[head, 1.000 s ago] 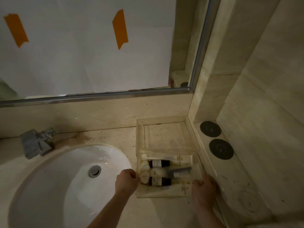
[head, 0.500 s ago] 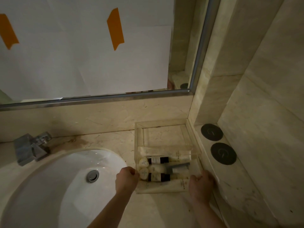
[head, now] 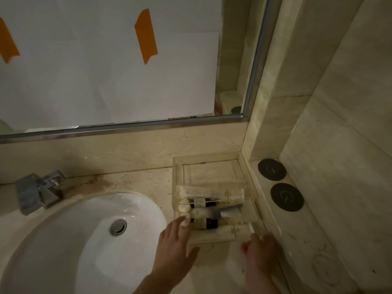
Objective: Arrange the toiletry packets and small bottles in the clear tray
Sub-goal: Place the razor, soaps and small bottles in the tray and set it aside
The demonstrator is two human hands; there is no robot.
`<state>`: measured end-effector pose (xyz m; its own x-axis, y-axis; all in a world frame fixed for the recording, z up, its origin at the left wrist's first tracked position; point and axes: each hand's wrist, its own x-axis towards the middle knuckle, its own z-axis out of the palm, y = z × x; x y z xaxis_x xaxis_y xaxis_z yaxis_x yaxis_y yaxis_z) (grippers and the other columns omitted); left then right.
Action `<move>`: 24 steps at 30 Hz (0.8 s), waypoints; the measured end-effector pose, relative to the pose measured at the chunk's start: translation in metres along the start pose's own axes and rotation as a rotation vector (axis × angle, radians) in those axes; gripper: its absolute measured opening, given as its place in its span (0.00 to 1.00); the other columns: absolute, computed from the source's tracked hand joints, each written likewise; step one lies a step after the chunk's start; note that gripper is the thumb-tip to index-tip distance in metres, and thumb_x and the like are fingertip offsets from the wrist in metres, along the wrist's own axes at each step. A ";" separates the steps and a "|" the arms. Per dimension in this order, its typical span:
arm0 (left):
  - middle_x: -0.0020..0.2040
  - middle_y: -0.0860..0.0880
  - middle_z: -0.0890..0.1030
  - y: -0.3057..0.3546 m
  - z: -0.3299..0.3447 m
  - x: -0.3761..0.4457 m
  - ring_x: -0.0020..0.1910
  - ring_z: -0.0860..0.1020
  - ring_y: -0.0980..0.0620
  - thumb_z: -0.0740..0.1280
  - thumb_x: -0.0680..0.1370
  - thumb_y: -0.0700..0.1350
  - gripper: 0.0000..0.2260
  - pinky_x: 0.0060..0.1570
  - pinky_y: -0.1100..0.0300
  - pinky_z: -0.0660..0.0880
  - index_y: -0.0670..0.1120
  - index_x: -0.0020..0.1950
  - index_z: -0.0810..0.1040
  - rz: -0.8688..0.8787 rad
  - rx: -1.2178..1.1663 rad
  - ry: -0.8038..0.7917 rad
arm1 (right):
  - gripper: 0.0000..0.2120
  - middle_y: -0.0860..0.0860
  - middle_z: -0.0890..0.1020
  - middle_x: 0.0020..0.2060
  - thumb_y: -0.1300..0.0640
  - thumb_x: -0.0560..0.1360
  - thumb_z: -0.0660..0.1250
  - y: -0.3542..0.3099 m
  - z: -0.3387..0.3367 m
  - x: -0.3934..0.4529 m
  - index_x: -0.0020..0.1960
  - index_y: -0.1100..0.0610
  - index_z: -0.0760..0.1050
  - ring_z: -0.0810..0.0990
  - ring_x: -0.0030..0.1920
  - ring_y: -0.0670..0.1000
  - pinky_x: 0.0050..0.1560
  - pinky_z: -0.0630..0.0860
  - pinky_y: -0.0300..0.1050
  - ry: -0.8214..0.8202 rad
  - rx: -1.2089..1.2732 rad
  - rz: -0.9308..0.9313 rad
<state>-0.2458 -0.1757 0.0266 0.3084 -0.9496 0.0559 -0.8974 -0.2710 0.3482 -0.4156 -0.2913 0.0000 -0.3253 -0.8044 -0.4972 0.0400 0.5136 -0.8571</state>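
The clear tray (head: 209, 158) stands on the counter in the right corner beside the basin. In its front half lie two dark small bottles with cream caps (head: 204, 202) (head: 205, 223), a grey tube (head: 230, 210) between them, and cream packets at the back (head: 212, 190) and front (head: 232, 230). The tray's back half holds nothing. My left hand (head: 176, 248) is spread flat at the tray's front left corner, fingertips by a bottle cap. My right hand (head: 261, 254) is blurred at the front right corner, fingers curled; its grip is unclear.
A white basin (head: 89, 236) with a metal drain (head: 118, 227) fills the left. The chrome tap (head: 39, 190) sits behind it. Two black round discs (head: 272, 169) (head: 287, 197) lie on the raised ledge right of the tray. A paper-covered mirror (head: 106, 60) rises behind.
My left hand has let go of the tray's left side and spread its fingers. My right hand has slid slightly back from the front right corner. The tray has shifted a little toward the wall.
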 end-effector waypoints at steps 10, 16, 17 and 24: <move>0.65 0.49 0.77 0.004 0.011 0.029 0.60 0.79 0.47 0.78 0.59 0.47 0.33 0.53 0.51 0.79 0.52 0.64 0.75 0.257 0.260 -0.137 | 0.17 0.62 0.76 0.33 0.71 0.76 0.58 -0.009 0.006 0.004 0.64 0.62 0.67 0.75 0.32 0.57 0.25 0.78 0.43 -0.173 0.206 0.164; 0.62 0.44 0.79 0.006 0.004 0.049 0.54 0.81 0.44 0.80 0.53 0.41 0.37 0.46 0.50 0.80 0.45 0.62 0.78 0.203 0.350 -0.100 | 0.17 0.62 0.79 0.37 0.70 0.75 0.62 -0.020 0.020 0.012 0.64 0.66 0.68 0.79 0.35 0.56 0.26 0.78 0.41 -0.270 0.157 0.178; 0.62 0.44 0.79 0.006 0.005 0.050 0.53 0.81 0.44 0.80 0.53 0.41 0.37 0.46 0.50 0.80 0.45 0.63 0.77 0.213 0.356 -0.085 | 0.18 0.62 0.79 0.36 0.70 0.75 0.62 -0.021 0.023 0.013 0.64 0.65 0.67 0.78 0.35 0.56 0.26 0.79 0.41 -0.269 0.159 0.177; 0.57 0.47 0.76 0.006 0.013 0.052 0.50 0.76 0.47 0.76 0.60 0.44 0.31 0.45 0.53 0.79 0.44 0.62 0.76 0.283 0.322 -0.035 | 0.17 0.62 0.79 0.45 0.70 0.73 0.63 -0.016 0.029 0.022 0.60 0.59 0.69 0.79 0.41 0.56 0.28 0.78 0.42 -0.259 0.163 0.228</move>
<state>-0.2397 -0.2290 0.0191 0.0305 -0.9968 0.0739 -0.9995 -0.0295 0.0137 -0.3965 -0.3258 -0.0015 -0.0415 -0.7342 -0.6776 0.2404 0.6509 -0.7201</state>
